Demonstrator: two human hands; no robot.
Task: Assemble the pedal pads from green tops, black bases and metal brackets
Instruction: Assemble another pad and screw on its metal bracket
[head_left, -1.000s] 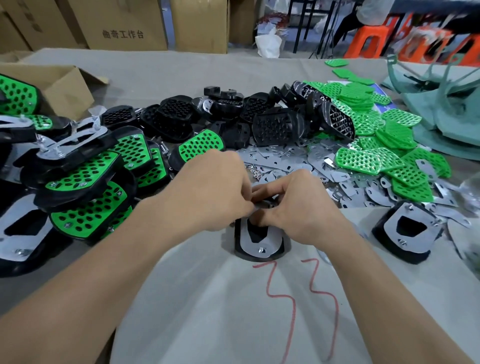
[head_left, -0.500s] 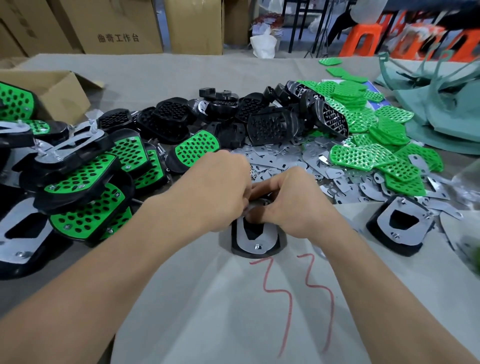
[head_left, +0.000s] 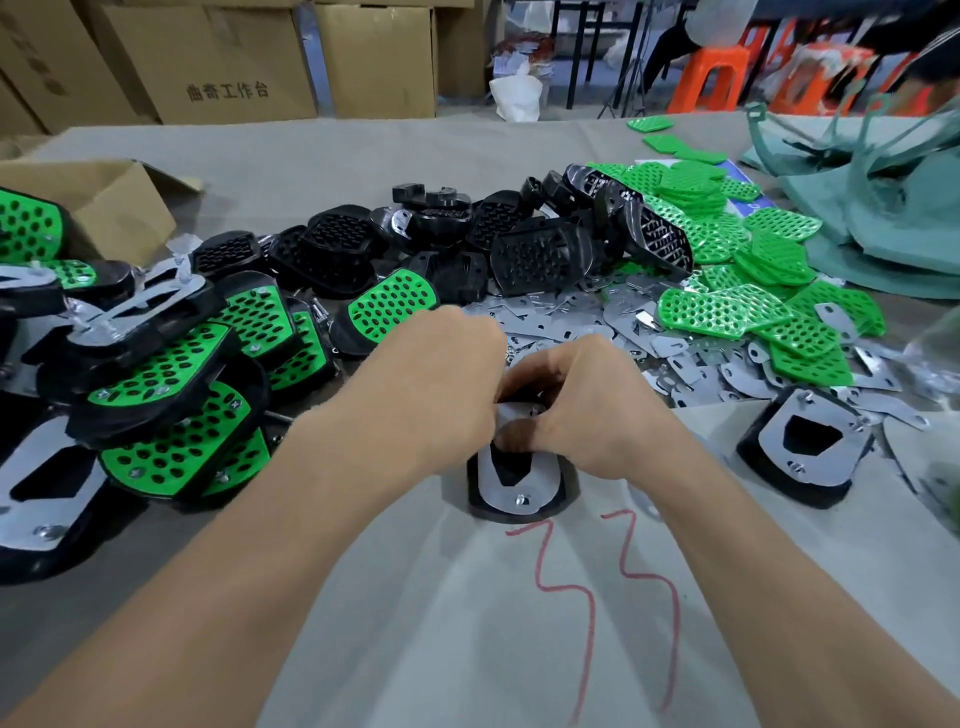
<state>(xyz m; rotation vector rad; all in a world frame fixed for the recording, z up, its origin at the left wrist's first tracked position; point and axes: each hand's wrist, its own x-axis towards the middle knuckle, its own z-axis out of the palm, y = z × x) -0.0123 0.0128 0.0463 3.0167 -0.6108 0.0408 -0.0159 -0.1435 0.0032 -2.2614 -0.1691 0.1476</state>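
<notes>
Far to the left of the fingers, finished pedal pads (head_left: 166, 384) are lying heaped: glossy green faces punched with oval holes, seated in matte black rims, some flipped to show flat silver plates. The left hand (head_left: 436, 384) is curling inward with its fingertips hidden behind the knuckles, so I cannot tell what they are gripping. Directly under the meeting fingers, a black base (head_left: 569, 488) is lying face down on pale cloth (head_left: 415, 623), wearing a shiny U-shaped metal bracket (head_left: 498, 488) with a screw at its near end. The right hand (head_left: 587, 410) is pinching the bracket's far end between thumb and bent forefinger. Beyond the fingers, ribbed black shells (head_left: 535, 254) are lying piled, and nearer in, thin grey plates (head_left: 571, 317) are lying scattered flat. To the right of the fingers, perforated green tops (head_left: 727, 312) are overlapping loosely, and a second bracketed base (head_left: 805, 452) is resting on the cloth.
</notes>
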